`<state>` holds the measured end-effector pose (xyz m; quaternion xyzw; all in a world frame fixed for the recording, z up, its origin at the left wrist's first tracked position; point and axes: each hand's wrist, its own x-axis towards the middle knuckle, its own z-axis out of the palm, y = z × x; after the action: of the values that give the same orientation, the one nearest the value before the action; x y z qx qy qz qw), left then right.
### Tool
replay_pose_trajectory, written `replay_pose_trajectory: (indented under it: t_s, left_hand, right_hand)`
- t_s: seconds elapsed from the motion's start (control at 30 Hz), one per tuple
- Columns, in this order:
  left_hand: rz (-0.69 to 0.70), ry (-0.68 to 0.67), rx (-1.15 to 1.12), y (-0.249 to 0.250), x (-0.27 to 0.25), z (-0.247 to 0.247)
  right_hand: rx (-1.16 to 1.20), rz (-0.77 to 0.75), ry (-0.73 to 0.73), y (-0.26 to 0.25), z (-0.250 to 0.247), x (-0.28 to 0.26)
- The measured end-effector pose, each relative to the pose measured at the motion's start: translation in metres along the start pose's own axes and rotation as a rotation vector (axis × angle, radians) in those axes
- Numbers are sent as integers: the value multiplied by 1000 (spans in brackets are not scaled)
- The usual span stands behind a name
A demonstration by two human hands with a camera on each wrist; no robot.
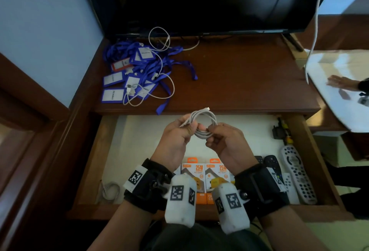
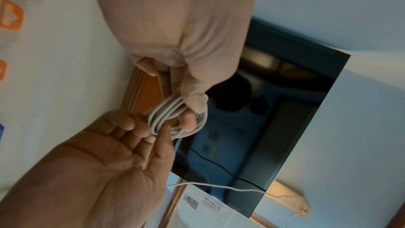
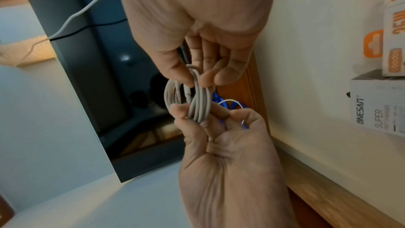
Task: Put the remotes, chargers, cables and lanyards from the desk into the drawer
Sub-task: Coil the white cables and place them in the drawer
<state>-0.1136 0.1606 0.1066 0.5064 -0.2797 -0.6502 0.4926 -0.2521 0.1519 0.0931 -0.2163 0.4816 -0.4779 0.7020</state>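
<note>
Both hands hold a coiled white cable (image 1: pixel 205 124) above the open drawer (image 1: pixel 91 161). My left hand (image 1: pixel 187 127) grips one side of the coil (image 3: pixel 198 108) with thumb and curled fingers. My right hand (image 1: pixel 209 138) pinches the opposite side, thumb against fingertips (image 3: pixel 223 75). In the left wrist view the coil (image 2: pixel 166 110) hangs between both hands. On the desk (image 1: pixel 239 79) lies a pile of blue lanyards (image 1: pixel 137 71) with card holders, and two loose white cables (image 1: pixel 159 39) (image 1: pixel 155 95) lie on it.
The drawer holds orange charger boxes (image 1: pixel 203 173), a white remote (image 1: pixel 297 173), dark remotes (image 1: pixel 269 161), a black plug (image 1: pixel 279 131) and a coiled cable (image 1: pixel 109 191) at front left. A TV (image 1: pixel 199 1) stands at the back of the desk. Another person's hand (image 1: pixel 343 83) is at the right.
</note>
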Motion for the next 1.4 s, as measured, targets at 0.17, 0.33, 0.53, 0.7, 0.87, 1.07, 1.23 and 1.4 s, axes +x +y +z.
replay_pose_trajectory:
  t_s: [0.17, 0.33, 0.53, 0.7, 0.87, 1.07, 1.23, 1.4]
  left_hand:
    - [-108, 2, -4, 0, 1, 1]
    - [-105, -57, 71, -1, -1, 1]
    - [-50, -212, 171, 3, -6, 1]
    - [-39, -302, 47, 9, -8, -5]
    - [-100, -200, 55, 8, -4, -2]
    - [-85, -68, 34, 2, -2, -4]
    - [-90, 80, -27, 1, 1, -16]
    - [95, 242, 233, -7, 2, -27]
  right_hand:
    - [-25, -38, 10, 1, -5, 1]
    - [-54, -53, 46, 1, -5, -2]
    - [-46, -15, 72, 2, 1, -4]
    - [-19, -10, 62, 1, 9, -6]
    - [-31, -12, 74, 1, 11, -5]
    - [-111, -101, 72, -9, 2, -4]
    - [-107, -112, 46, -8, 4, -4]
    - [-146, -94, 23, 0, 8, -3]
